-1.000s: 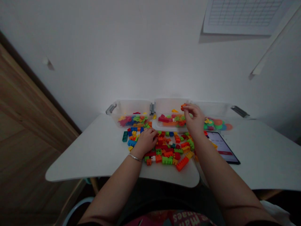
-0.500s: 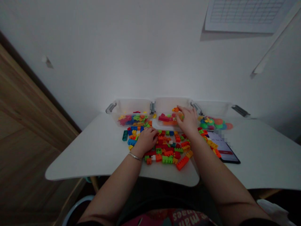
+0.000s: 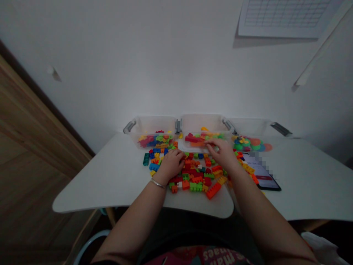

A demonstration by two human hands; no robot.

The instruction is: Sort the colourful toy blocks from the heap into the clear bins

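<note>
A pile of toy building bricks (image 3: 197,179) in red, orange, green, blue and yellow lies on the white table. My left hand (image 3: 173,162) rests over the left part of this pile, its fingers spread loosely on the bricks; I see nothing gripped in it. Just in front of the middle clear plastic box (image 3: 201,121) hovers my right hand (image 3: 223,154), fingers stretched out and apart, holding nothing visible. Inside that box are red, orange, yellow and green bricks, including a long red brick (image 3: 194,138). Part of its front is hidden by my right hand.
To the left, another clear box (image 3: 154,123) holds small colourful pieces. A third clear box (image 3: 250,127) on the right has green and orange round pieces. A tablet (image 3: 261,175) lies right of the pile, behind my forearm. The wall (image 3: 165,66) rises behind the boxes.
My right hand has let go of an orange brick over the middle box and drawn back toward the pile. My left hand has stayed in place.
</note>
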